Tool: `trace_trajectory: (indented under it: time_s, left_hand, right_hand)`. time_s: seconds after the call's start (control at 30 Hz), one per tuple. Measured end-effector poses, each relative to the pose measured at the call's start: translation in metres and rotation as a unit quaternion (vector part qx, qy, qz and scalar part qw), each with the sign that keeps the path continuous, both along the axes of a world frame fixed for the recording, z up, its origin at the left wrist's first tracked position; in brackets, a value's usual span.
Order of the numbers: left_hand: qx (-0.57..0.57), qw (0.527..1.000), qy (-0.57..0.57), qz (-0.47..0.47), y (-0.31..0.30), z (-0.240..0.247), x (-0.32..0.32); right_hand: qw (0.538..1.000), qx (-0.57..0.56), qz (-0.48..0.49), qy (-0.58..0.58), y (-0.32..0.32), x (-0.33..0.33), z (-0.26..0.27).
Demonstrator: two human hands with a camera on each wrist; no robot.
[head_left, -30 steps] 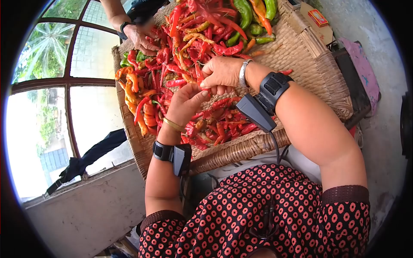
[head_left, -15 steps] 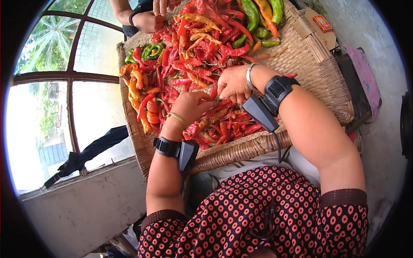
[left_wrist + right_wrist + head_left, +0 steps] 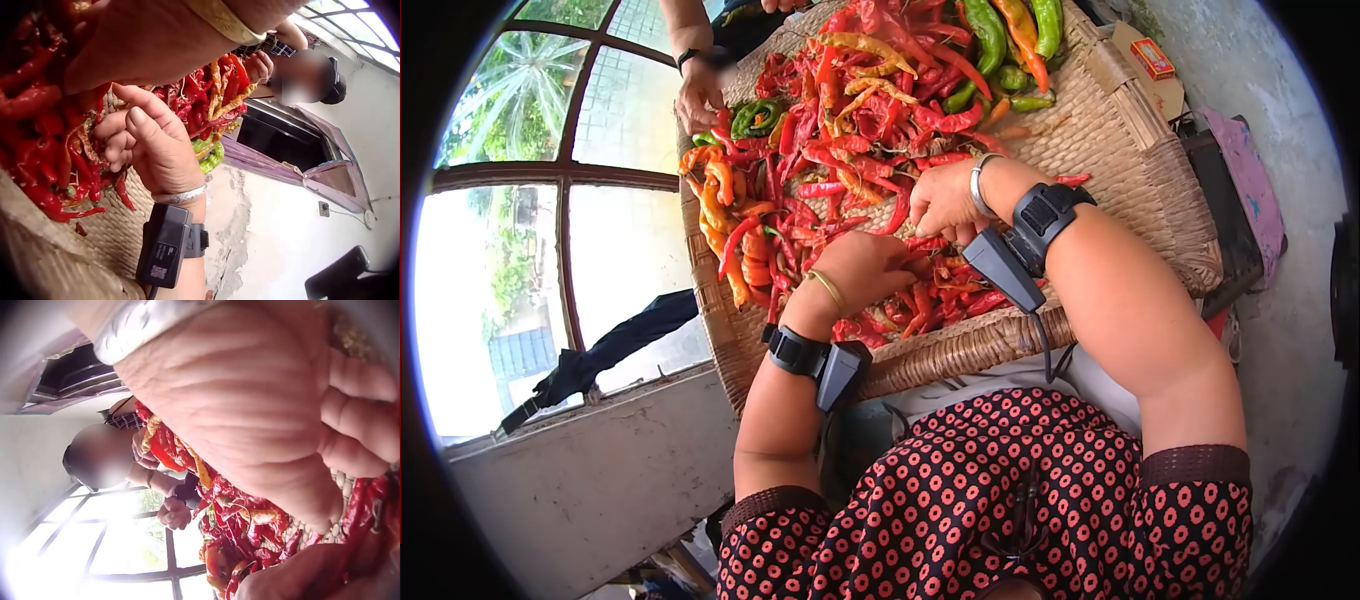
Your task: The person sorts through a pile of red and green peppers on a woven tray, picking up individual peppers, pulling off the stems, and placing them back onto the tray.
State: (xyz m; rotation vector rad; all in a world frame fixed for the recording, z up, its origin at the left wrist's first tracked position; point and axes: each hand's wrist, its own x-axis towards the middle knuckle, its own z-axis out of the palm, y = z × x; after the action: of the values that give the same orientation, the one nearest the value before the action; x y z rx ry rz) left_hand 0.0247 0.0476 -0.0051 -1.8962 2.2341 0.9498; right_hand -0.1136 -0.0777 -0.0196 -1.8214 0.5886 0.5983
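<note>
Over the smaller heap of red peppers (image 3: 920, 305) near the basket's front edge, the left hand (image 3: 862, 270) reaches in palm down; its fingertips are hidden, so any grip cannot be told. The right hand (image 3: 948, 198) hovers just behind and to the right, its fingers loosely bent. In the left wrist view the right hand (image 3: 159, 147) has relaxed fingers beside wrinkled red peppers (image 3: 47, 150), with no pepper visible in it. The right wrist view shows the right palm (image 3: 244, 406) close up, and red peppers (image 3: 369, 500) below the fingers.
A larger pile of red peppers (image 3: 880, 100) lies behind the hands, with orange peppers (image 3: 718, 190) at left and green ones (image 3: 985, 35) at the back. The woven basket (image 3: 1140, 200) has a raised rim. Another person's hand (image 3: 698, 95) is at the back left. Windows stand left.
The hands were together over the peppers, then parted. The left hand has moved forward-right and down onto the near heap; the right shifted slightly right. The other person's hand moved left toward the green peppers.
</note>
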Motion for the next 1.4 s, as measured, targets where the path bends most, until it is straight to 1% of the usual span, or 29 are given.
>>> trace_trajectory:
  time_s: [0.03,0.07,0.1,0.17,0.23,0.27,0.37,0.43,0.47,0.53,0.57,0.6,0.7,0.73,0.77,0.8,0.83,0.93,0.97,1.03,1.07,1.1,1.13,1.17,1.23,1.27,1.3,1.37,1.4]
  left_hand:
    - [0.001,1.0,0.0,-0.001,0.0,0.005,0.001]
    - [0.069,0.992,0.081,0.073,0.0,0.013,0.002]
    - [0.137,0.966,0.161,0.146,0.0,0.021,0.004]
    - [0.125,0.961,0.187,0.163,0.002,0.027,0.011]
    - [0.106,0.903,0.35,0.224,0.003,0.029,0.017]
    - [0.063,0.886,0.4,0.225,0.002,0.031,0.015]
    - [0.044,0.871,0.421,0.247,-0.005,0.023,0.013]
    - [0.041,0.871,0.424,0.244,-0.004,0.007,0.017]
    - [0.033,0.864,0.435,0.251,-0.004,0.001,0.018]
    - [0.036,0.853,0.447,0.267,-0.004,0.006,0.013]
    - [0.034,0.853,0.448,0.267,-0.005,0.01,0.011]
    - [0.043,0.858,0.432,0.273,-0.006,0.013,0.011]
    - [0.057,0.872,0.396,0.283,-0.006,0.011,0.014]
    - [0.062,0.88,0.376,0.284,-0.007,0.009,0.015]
    - [0.063,0.88,0.376,0.284,-0.006,0.006,0.016]
    - [0.078,0.854,0.42,0.298,-0.005,0.003,0.017]
    - [0.094,0.825,0.462,0.311,-0.004,0.001,0.017]
    - [0.119,0.817,0.476,0.303,-0.005,0.008,0.018]
    - [0.118,0.817,0.476,0.303,-0.006,0.011,0.019]
    - [0.145,0.845,0.414,0.308,-0.006,0.018,0.021]
    - [0.144,0.844,0.414,0.308,-0.006,0.014,0.023]
    - [0.029,0.89,0.344,0.297,-0.005,0.008,0.026]
    - [-0.087,0.919,0.266,0.279,-0.004,0.005,0.028]
    - [-0.087,0.918,0.266,0.28,-0.005,0.005,0.032]
    - [-0.097,0.864,0.314,0.382,-0.007,0.012,0.037]
    - [-0.085,0.873,0.295,0.38,-0.007,0.013,0.037]
    - [-0.087,0.872,0.295,0.381,-0.006,0.009,0.038]
    - [-0.085,0.955,0.119,0.259,-0.007,-0.005,0.034]
    - [-0.083,0.965,0.081,0.237,-0.006,-0.005,0.025]
  right_hand:
    - [1.0,-0.004,-0.005,0.002,-0.001,0.001,-0.002]
    - [1.0,-0.007,-0.01,0.004,-0.002,0.002,-0.003]
    - [1.0,-0.006,-0.011,0.004,-0.004,0.001,-0.004]
    - [1.0,-0.02,-0.01,0.012,-0.006,-0.001,-0.004]
    - [1.0,-0.018,-0.013,0.012,-0.006,-0.001,-0.001]
    - [1.0,0.005,-0.023,-0.008,-0.006,-0.003,0.0]
    - [0.998,0.044,-0.045,-0.03,-0.004,-0.004,0.009]
    - [0.978,0.132,-0.111,-0.12,-0.005,-0.003,0.006]
    - [0.968,0.151,-0.128,-0.157,-0.005,-0.002,0.0]
    - [0.959,0.178,-0.152,-0.162,-0.004,-0.004,0.003]
    - [0.948,0.206,-0.174,-0.168,-0.004,-0.004,0.005]
    - [0.947,0.22,-0.168,-0.165,-0.005,-0.004,0.005]
    - [0.961,0.182,-0.114,-0.172,-0.004,-0.001,0.006]
    - [0.961,0.183,-0.114,-0.171,-0.003,0.001,0.005]
    - [0.969,0.137,-0.117,-0.171,-0.001,0.003,0.005]
    - [0.974,0.09,-0.119,-0.171,-0.001,0.004,0.004]
    - [0.974,0.091,-0.119,-0.17,0.0,0.004,0.004]
    - [0.972,0.108,-0.132,-0.16,-0.001,0.004,0.005]
    - [0.972,0.111,-0.132,-0.157,-0.002,0.003,0.006]
    - [0.973,0.113,-0.132,-0.154,-0.003,0.002,0.006]
    - [0.967,0.118,-0.157,-0.16,-0.004,0.002,0.006]
    - [0.961,0.123,-0.182,-0.165,-0.005,0.002,0.005]
    - [0.96,0.114,-0.189,-0.17,-0.008,0.002,0.004]
    - [0.96,0.114,-0.189,-0.17,-0.009,0.003,0.003]
    - [0.94,0.105,-0.239,-0.219,-0.011,0.002,0.006]
    - [0.94,0.104,-0.238,-0.219,-0.011,0.003,0.008]
    - [0.916,0.135,-0.278,-0.256,-0.01,0.003,0.01]
    - [0.854,0.196,-0.354,-0.327,-0.009,0.002,0.015]
    - [0.877,0.153,-0.346,-0.297,-0.009,0.0,0.02]
